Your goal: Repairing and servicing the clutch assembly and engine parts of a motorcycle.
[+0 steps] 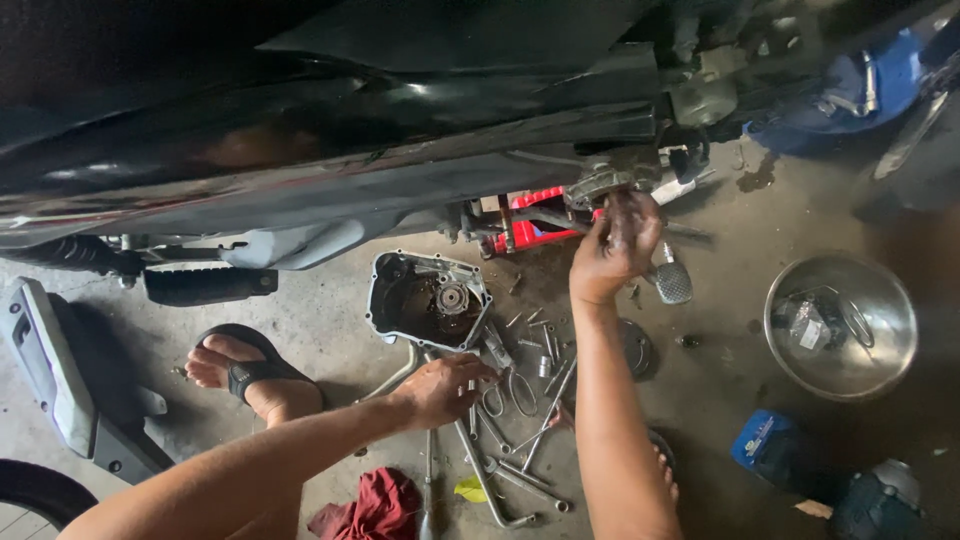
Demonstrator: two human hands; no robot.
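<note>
Our right hand (617,243) grips the engine part (600,183) under the motorcycle (300,130), while our left hand (440,388) closes loosely on tools (510,440) scattered across the floor (720,400).

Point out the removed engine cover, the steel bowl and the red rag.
engine cover (405,300): head view, dark inner wall left of its gear.
steel bowl (880,370): head view, bare inner wall, lower right.
red rag (385,505): head view, middle fold.

Two hands: left hand (440,388), right hand (617,246). One steel bowl (880,370), one engine cover (428,300), one red rag (372,508), one sandalled foot (250,375). Loose wrenches (520,440) are too jumbled to count.
</note>
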